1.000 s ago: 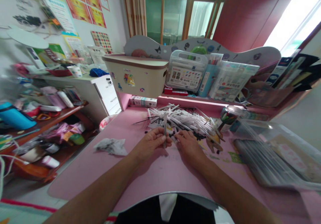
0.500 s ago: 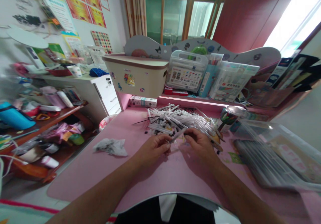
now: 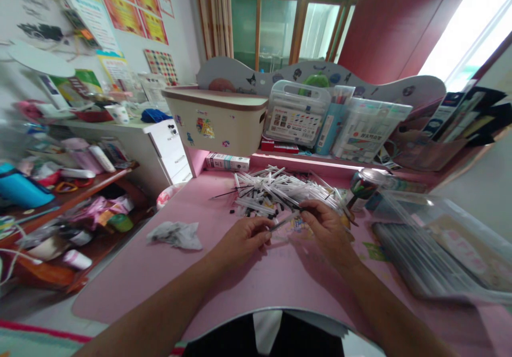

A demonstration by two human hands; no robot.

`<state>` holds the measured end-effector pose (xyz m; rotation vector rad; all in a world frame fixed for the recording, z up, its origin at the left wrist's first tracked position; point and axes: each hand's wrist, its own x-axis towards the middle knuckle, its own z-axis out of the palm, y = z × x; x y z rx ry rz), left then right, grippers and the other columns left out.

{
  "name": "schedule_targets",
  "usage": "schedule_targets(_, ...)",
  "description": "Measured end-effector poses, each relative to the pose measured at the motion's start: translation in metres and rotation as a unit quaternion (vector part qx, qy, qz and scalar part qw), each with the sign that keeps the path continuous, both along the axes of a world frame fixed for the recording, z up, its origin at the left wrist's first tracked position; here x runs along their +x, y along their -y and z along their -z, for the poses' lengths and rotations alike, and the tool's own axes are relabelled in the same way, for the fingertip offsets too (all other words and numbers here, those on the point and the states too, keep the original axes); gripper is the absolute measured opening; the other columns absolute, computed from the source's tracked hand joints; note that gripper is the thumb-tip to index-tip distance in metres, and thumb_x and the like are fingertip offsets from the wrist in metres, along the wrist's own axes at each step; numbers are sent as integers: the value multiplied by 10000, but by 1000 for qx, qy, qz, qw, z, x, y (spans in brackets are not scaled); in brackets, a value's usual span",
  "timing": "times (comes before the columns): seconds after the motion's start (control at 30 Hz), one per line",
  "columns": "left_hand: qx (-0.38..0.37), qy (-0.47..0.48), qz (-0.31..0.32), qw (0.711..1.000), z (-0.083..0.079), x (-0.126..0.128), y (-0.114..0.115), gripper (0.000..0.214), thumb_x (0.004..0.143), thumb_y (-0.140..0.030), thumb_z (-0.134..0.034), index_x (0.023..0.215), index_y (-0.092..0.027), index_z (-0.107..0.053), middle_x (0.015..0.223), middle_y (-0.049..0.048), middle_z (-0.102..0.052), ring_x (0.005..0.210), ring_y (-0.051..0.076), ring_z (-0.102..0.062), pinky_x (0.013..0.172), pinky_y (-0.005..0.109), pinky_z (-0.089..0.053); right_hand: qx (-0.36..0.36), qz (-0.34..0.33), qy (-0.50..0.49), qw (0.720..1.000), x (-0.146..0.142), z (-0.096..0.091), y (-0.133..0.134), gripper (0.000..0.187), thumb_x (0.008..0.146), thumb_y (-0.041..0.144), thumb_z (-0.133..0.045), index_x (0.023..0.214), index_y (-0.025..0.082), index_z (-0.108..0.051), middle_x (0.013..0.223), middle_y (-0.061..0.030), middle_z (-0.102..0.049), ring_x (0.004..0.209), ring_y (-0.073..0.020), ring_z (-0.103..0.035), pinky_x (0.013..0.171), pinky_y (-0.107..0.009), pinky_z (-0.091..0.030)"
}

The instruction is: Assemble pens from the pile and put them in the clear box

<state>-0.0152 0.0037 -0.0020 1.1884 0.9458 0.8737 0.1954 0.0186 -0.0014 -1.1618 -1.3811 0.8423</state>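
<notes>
My left hand (image 3: 251, 235) is closed in a pinch on a slim pen tube (image 3: 283, 222), which slants up to the right over the desk. Close to the tube's far end is my right hand (image 3: 323, 226), thumb and fingertips pressed together. A small dark piece shows at those fingertips, too small to make out. Just beyond both hands lies a heap of white pen tubes (image 3: 276, 184), with small black parts mixed in among them.
A crumpled tissue (image 3: 176, 234) lies on the pink desk (image 3: 156, 287) at left. On the right are a drink can (image 3: 366, 184) and a clear plastic case (image 3: 436, 240) holding rows of dark, pen-like sticks. A lidded cream bin (image 3: 220, 122) and marker boxes (image 3: 298, 114) stand on the shelf behind.
My right hand has shifted slightly up and to the right, and a dark piece shows at its fingertips. The left hand keeps its pinch on the tube, almost in place.
</notes>
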Motion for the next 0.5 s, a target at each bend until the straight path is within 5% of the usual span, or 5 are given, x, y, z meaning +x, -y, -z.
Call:
schedule_targets(0.37,54,-75,7,996,-8,-1,1,194,797,-188,-575,921,-165,-722,655,-13,-550,578,124,-478,537,230,-333,100,-29,142,984,6,-10,-2,156,838,197,-588,877,236,-734,894,-28,-677,882,-197,-619,816,-314,-457)
schedule_targets(0.5,84,-110,6,990,-9,-2,0,252,793,-161,-546,953,-168,-740,679,2,-579,609,141,-502,569,245,-350,84,-29,146,985,8,-11,-3,159,827,222,-586,860,236,-741,880,-30,-690,869,-203,-630,803,-317,-459)
